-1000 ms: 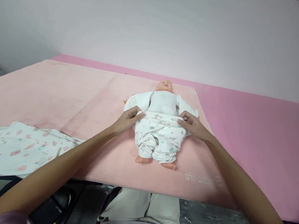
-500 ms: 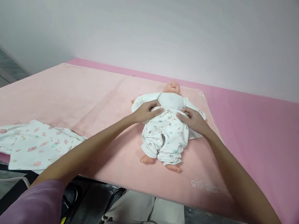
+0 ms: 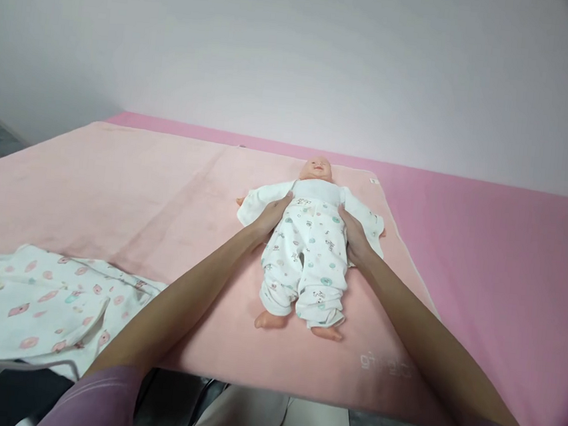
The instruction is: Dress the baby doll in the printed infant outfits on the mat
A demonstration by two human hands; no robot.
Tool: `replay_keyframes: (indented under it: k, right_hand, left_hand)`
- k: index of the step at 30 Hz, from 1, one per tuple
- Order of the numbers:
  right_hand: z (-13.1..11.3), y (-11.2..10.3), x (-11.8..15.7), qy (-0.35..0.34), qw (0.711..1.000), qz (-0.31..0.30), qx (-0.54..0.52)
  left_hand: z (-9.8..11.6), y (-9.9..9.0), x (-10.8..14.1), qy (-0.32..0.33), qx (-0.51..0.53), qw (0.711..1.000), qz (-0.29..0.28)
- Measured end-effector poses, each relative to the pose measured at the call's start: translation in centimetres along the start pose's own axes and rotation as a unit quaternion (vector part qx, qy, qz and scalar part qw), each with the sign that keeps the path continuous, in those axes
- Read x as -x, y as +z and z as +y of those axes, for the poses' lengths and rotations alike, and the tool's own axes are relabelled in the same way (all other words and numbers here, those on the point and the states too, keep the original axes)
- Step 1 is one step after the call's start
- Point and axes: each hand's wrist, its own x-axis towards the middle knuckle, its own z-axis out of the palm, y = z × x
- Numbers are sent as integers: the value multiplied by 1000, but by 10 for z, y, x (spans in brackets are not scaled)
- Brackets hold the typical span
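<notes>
A baby doll (image 3: 317,168) lies on its back, head toward the wall, arms spread in white sleeves. Patterned white pants (image 3: 306,242) cover its legs and reach up over its belly; its bare feet stick out at the bottom. My left hand (image 3: 274,213) is pressed along the left side of the doll's waist, and my right hand (image 3: 353,236) along the right side. Both hands hold the doll's waist between them, with the thumbs at the pants' upper edge. The other fingers are mostly hidden under or behind the doll.
A peach-pink mat (image 3: 166,181) lies beneath the doll, over a darker pink surface (image 3: 500,260). At the front left, a white garment with pink prints (image 3: 44,304) hangs over the edge. A pale wall (image 3: 299,54) rises behind.
My hands have moved from the front of the waistband out to the doll's sides. The pants' upper edge sits higher and flatter on the belly. The view has shifted slightly.
</notes>
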Motion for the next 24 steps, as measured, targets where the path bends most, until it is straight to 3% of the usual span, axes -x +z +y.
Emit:
replay_keyframes:
  k: [3, 6, 8, 11, 14, 18, 21, 24]
  right_hand:
    - [-3, 9, 6, 50, 993, -24, -101]
    - [-9, 6, 3, 15, 996, -30, -87]
    - [-12, -3, -3, -52, 998, -2, -27]
    - [-21, -18, -12, -125, 987, 31, 99]
    - [-40, -22, -16, -177, 960, 11, 219]
    - [-71, -9, -26, -227, 910, -88, 336]
    - [-73, -1, -43, -218, 930, -36, 295]
    - [-48, -1, -54, -147, 951, 71, 261]
  left_hand:
    - [4, 0, 5, -40, 71, 995, -65]
    - [9, -3, 5, -47, 64, 995, -64]
    - [11, -7, 3, -28, 25, 999, -27]
    - [19, -16, -1, 51, -80, 995, 11]
    - [37, -20, -5, 132, -195, 971, -51]
    - [64, -10, -19, 163, -262, 939, -150]
    - [62, -2, -35, 185, -220, 952, -110]
    - [40, 1, -44, 187, -172, 967, -17]
